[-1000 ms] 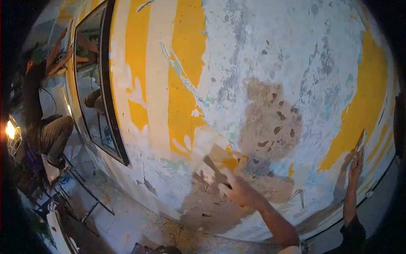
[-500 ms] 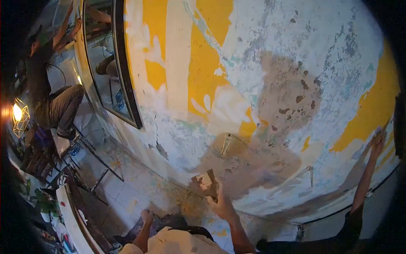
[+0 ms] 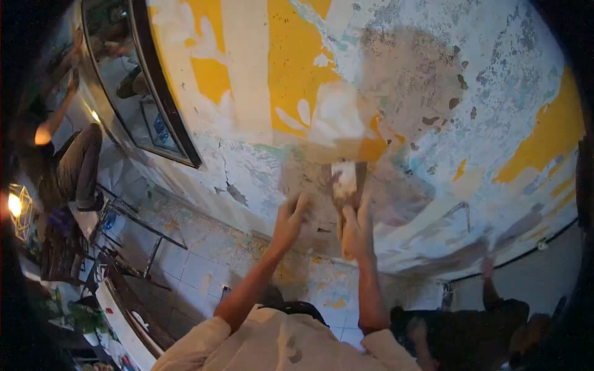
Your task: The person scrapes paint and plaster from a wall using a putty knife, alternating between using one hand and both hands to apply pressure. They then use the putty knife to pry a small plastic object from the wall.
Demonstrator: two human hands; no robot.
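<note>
Against a patchy yellow-striped wall (image 3: 298,68), a scraper (image 3: 344,175) points toward twelve o'clock just off the frame's centre, apparently in a scraping or smoothing stroke, though its contact with the surface cannot be told. The right hand (image 3: 359,234) grasps it while the left hand (image 3: 289,221), at its eight o'clock, is loosely unclenched, seemingly holding nothing; another stroke would call for a firm, level grip. At the frame's eight o'clock, a plant (image 3: 83,316) fills a white pot (image 3: 91,339).
</note>
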